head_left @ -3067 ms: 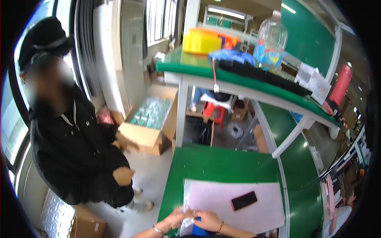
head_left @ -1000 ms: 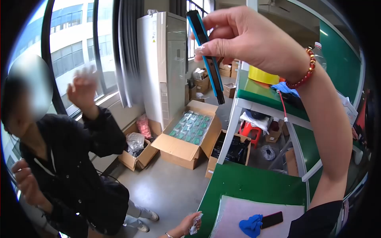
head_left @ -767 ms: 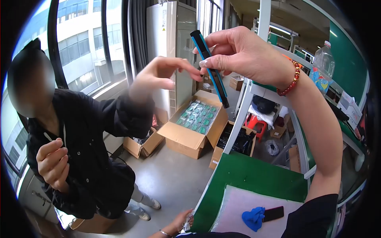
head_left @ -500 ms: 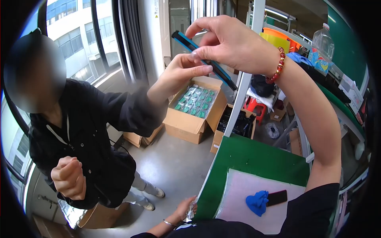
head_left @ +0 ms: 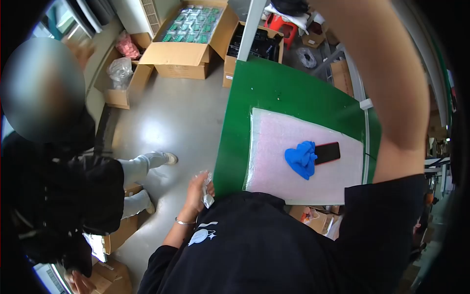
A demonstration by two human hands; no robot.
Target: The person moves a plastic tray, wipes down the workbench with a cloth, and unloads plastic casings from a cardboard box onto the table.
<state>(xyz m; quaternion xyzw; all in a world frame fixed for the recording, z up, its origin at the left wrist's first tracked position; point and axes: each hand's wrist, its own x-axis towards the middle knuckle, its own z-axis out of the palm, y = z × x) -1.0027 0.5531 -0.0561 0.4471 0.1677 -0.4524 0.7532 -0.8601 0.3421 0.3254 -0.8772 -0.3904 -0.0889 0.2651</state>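
My left hand (head_left: pixel 199 190) is closed on a crumpled clear plastic wrapper (head_left: pixel 208 196), low beside the left edge of the green table (head_left: pixel 232 142). My right forearm reaches up out of the top of the view, so the right hand and whatever it holds are hidden. On the pale pink mat (head_left: pixel 274 161) lies a bunched blue cloth-like item (head_left: pixel 301 159), touching a dark phone (head_left: pixel 327 153). The black and blue tool seen earlier is out of view.
A person in black (head_left: pixel 63 181) stands at the left, one hand raised and blurred. An open carton (head_left: pixel 178 54) of bagged green parts sits on the floor, with a box of black items (head_left: pixel 254 44) beside it. A red stool (head_left: pixel 281 29) stands behind the table.
The view has tilted down. My right hand, which held the black and blue tool near the person's hand, has left the frame at the top. The person's hand is away from there.
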